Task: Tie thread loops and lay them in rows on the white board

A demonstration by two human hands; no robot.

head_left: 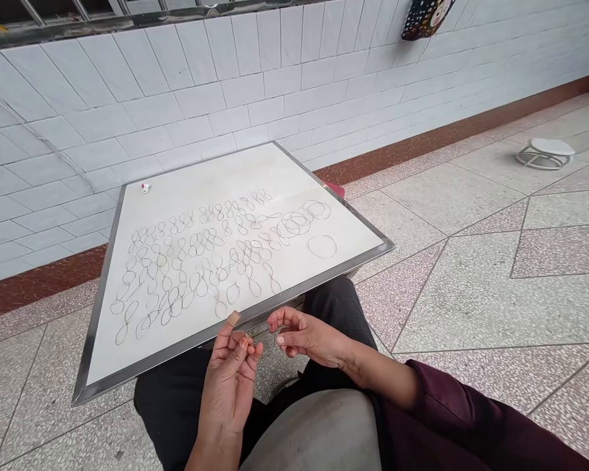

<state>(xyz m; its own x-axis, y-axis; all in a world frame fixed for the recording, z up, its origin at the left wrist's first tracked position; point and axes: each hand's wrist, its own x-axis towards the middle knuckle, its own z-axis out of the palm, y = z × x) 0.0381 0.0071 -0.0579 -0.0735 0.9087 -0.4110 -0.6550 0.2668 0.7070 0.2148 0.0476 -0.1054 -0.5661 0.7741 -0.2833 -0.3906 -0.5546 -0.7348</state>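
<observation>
Filling the top of my view, a white tiled wall (245,91) runs behind a speckled floor (500,288). Against it I have a white-topped table (216,173) with a metal rim, its near edge just beyond the dark trousers (174,405). A low round stool (552,146) stands well apart, past the right edge.

Both bare hands are off the near edge, over the lap. The left hand (230,386) is turned palm up, thumb bent in to the curled fingers, index raised with a tan wrap (233,318) at its tip. The right hand (314,339) faces it, fingers curled and thumb beside them. Something thin and reddish (273,325) shows at its index tip; I cannot tell whether it is gripped, nor whether the left fingertips pinch anything.

Fine dark figure-eight loops (127,322) lie in rough rows from the left edge across the middle. Plain rings overlap towards the right edge, and a single ring (322,258) lies apart near the near right corner. A small white-and-red item (146,188) sits by the far left corner.

For fingertip work with strands this fine, I would judge a light pinch best, with the hands close together and even tension, so nothing kinks. Keeping the wrists clear of the near edge should spare the rows.
</observation>
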